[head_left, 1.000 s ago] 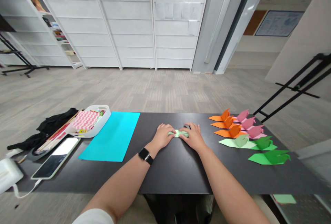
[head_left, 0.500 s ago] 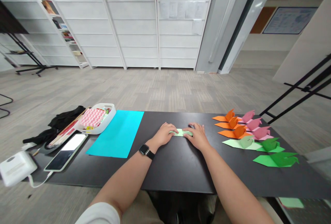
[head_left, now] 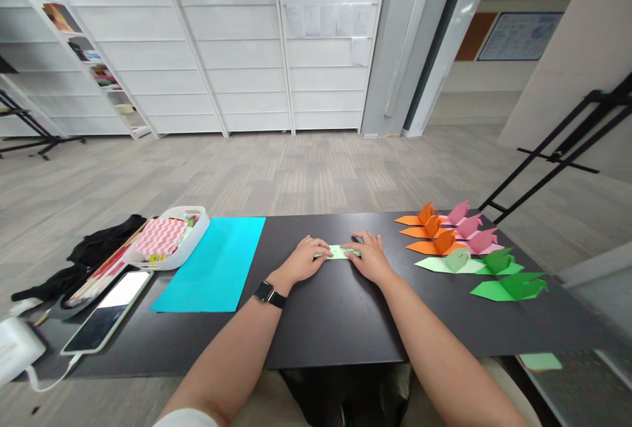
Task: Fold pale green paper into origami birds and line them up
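A narrow strip of folded light green paper (head_left: 338,252) lies flat on the dark tabletop (head_left: 340,322). My left hand (head_left: 311,257), on the arm with the black watch (head_left: 264,291), presses the strip's left end with thumb and fingers. At the other end, my right hand (head_left: 369,256) pins the paper with its thumb and index finger, the remaining fingers bent above the table. A small dark shape shows by the right fingers; I cannot make it out. Both ends of the strip are partly hidden under the fingers.
On the right stand folded paper birds: orange (head_left: 434,244), pink (head_left: 481,241), light green (head_left: 457,261) and green (head_left: 513,287). Leftward lie blue paper sheets (head_left: 212,269), a white basket (head_left: 193,239), a plugged-in phone (head_left: 106,315) and black cloth (head_left: 103,241). Light green paper (head_left: 540,362) rests lower right.
Both hands stay on the light green strip, their fingers shifting slightly along it, and more of its middle shows. The camera view swings a little right, then back left.
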The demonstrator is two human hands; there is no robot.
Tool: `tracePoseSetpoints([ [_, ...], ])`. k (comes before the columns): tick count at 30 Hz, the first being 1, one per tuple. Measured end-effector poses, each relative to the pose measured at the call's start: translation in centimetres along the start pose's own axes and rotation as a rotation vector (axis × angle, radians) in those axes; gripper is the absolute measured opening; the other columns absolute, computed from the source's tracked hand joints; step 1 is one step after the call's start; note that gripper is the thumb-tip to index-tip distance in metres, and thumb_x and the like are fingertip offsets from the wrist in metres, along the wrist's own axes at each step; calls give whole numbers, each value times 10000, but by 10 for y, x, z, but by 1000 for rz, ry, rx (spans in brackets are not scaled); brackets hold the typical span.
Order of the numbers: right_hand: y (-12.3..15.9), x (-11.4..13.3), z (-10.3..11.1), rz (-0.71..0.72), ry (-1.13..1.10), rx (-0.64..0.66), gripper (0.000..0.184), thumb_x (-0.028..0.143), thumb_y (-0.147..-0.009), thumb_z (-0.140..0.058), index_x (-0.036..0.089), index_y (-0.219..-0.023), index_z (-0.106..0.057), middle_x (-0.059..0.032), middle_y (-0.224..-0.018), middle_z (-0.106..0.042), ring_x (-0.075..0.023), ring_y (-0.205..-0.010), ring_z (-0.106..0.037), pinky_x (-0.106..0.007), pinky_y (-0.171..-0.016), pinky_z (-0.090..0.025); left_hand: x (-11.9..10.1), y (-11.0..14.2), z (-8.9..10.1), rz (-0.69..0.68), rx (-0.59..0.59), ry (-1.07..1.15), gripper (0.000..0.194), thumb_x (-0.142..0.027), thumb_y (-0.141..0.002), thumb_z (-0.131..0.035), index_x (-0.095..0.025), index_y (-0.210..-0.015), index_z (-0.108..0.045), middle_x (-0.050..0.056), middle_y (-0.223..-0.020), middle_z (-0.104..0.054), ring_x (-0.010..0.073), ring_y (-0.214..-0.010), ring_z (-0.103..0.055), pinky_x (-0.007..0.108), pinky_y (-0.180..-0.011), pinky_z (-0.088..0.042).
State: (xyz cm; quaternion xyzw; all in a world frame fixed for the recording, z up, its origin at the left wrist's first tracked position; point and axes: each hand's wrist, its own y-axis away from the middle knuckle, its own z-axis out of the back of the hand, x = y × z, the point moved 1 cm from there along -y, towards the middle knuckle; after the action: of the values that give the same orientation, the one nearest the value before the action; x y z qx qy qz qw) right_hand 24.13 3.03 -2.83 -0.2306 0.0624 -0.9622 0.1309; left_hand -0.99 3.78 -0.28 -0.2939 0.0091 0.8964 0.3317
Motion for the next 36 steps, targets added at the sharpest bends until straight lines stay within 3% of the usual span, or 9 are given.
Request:
tracePoseSetpoints([
  [7, 0, 2, 1, -6, -4, -3, 317, 341, -984, -666, 445, -1266, -767, -68, -1459, -550, -301, -1422, -438, -715, -1247, -119, -2, -3, -3, 35, -32, -8, 147, -277, -972, -690, -285, -1082, -787, 16, -1230, -754, 198, -1215, -663, 488, -1279, -280],
  [25, -1, -4, -2, 22, -10, -29, 283, 343, -974, -678, 428, -1220, -788, -70, -1444, -565, -321, -1411, -469, -742, -1241, -139, 5, -7, -9, -18, -82, -66, 161, -266, -1005, -652, -291, -1045, -805, 12, -1176, -780, 194, -1135, -690, 462, -1207, -358],
  [30, -1, -3, 2, 60, -61, -90, 256, 361, -956, -691, 383, -1188, -797, -90, -1417, -589, -318, -1374, -512, -740, -1232, -182, 5, -7, -10, -22, -85, -83, 179, -277, -1016, -632, -274, -1052, -807, 19, -1164, -781, 195, -1090, -687, 448, -1169, -389],
  [36, 0, -2, 2, 143, -56, -62, 271, 389, -889, -779, 384, -1159, -802, -82, -1430, -599, -345, -1402, -502, -762, -1228, -167, 7, -8, -11, -41, -100, -91, 205, -259, -1026, -597, -265, -1051, -800, 24, -1149, -779, 199, -1073, -675, 435, -1133, -415],
])
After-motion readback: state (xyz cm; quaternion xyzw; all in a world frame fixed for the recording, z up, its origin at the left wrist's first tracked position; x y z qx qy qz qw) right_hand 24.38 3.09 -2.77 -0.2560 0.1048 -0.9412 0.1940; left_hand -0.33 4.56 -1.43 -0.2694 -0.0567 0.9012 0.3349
